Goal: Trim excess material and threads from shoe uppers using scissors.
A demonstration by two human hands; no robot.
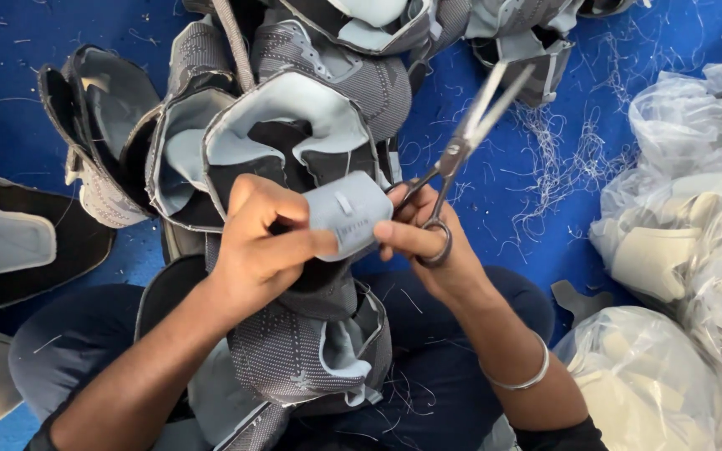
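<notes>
My left hand point(256, 238) grips a grey knitted shoe upper point(294, 138) at its pale grey padded tongue point(346, 213), thumb pressed on the tongue's face. My right hand point(428, 242) pinches the tongue's right edge with its fingertips while holding a pair of metal scissors point(461, 146), a finger through the lower ring. The scissor blades point up and to the right, slightly apart, away from the tongue. A silver bangle point(521, 380) circles my right wrist. More grey uppers point(294, 359) lie stacked on my lap under the held one.
A row of similar grey shoe uppers point(110, 134) lies on the blue floor point(511, 250) at the back and left. Clear plastic bags point(695, 250) of pale parts sit at the right. Cut thread scraps point(553, 167) litter the floor.
</notes>
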